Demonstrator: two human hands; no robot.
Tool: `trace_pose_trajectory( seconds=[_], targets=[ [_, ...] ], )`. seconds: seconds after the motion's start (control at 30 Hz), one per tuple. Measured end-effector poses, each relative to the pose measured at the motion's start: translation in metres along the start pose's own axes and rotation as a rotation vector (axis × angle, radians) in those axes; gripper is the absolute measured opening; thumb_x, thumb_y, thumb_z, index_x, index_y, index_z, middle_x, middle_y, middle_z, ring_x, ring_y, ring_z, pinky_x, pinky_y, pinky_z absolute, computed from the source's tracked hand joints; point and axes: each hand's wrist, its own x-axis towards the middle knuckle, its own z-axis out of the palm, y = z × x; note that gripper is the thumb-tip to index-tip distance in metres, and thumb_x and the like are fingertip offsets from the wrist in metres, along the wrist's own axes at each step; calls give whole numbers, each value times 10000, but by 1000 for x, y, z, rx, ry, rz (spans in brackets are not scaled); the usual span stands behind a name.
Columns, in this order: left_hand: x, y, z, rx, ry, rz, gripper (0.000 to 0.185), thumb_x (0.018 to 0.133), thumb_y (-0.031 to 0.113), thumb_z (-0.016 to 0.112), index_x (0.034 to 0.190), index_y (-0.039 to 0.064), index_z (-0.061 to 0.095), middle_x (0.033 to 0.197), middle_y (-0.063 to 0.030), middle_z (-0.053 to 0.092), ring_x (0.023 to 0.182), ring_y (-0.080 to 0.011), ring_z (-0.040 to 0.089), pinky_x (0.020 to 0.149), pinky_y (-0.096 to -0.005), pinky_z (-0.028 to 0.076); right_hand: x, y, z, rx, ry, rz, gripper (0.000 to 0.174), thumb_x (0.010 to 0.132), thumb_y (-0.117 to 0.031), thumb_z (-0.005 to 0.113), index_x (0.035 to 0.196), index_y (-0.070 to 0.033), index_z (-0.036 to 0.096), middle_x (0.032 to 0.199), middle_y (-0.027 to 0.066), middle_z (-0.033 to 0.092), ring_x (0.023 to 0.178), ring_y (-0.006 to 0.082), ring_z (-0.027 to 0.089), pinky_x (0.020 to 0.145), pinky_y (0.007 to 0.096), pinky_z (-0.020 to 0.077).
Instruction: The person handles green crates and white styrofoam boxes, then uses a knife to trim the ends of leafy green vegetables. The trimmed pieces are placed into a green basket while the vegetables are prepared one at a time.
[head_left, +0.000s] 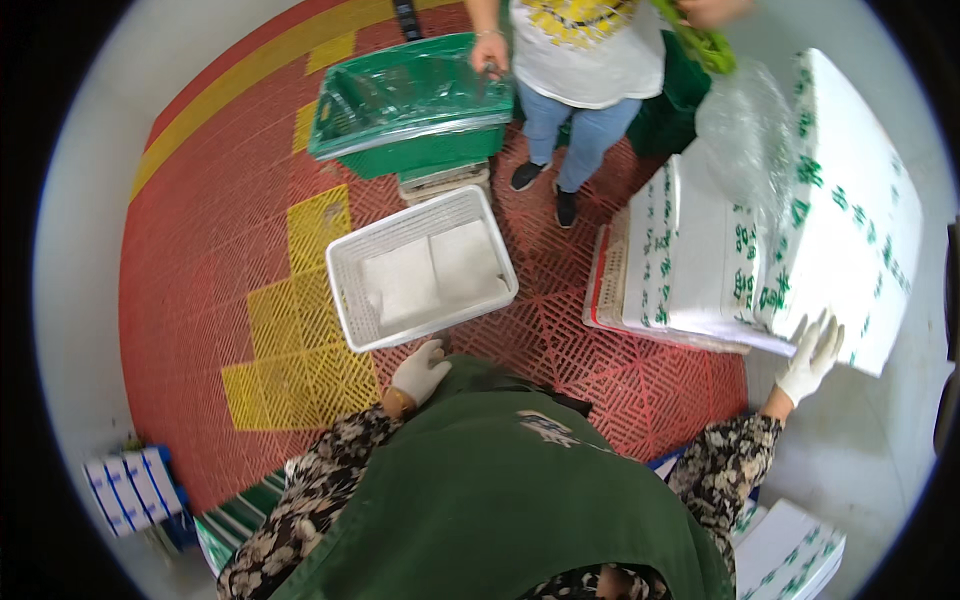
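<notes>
My left hand (421, 371), in a white glove, is held close to the green apron, near the lower edge of a white plastic basket (421, 337); it seems to hold nothing, its fingers bent and partly hidden. My right hand (811, 361), gloved in white too, has its fingers spread against the lower edge of a large white foam box (855, 247) with green writing. Whether it grips the box I cannot tell. Flat pale sheets (431, 274) lie in the basket.
Across from me a person (589, 67) holds leafy greens (705, 46) beside a green crate (420, 146) lined with clear plastic. A clear plastic bag (746, 135) rests on the stacked foam boxes at right. More foam boxes (787, 555) stand behind me at lower right.
</notes>
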Motion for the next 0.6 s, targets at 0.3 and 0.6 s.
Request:
trace_pose_trajectory(
  seconds=[0.3, 0.6],
  targets=[
    [38, -184, -174, 58, -2, -175, 610, 882, 280, 666, 1391, -11, 498, 1121, -222, 702, 986, -314, 700, 844, -392, 540, -163, -64, 61, -560, 280, 215, 536, 971, -440, 594, 1415, -145, 537, 1501, 161, 463, 1394, 355, 418, 1146, 453, 368],
    [70, -262, -219, -24, 48, -233, 590, 878, 227, 683, 1380, -33, 514, 993, -174, 719, 759, -208, 676, 658, -343, 532, -142, -110, 100, -865, 250, 42, 669, 826, -424, 746, 1362, -69, 562, 1462, 217, 479, 1352, 389, 445, 1122, 459, 366]
  ],
)
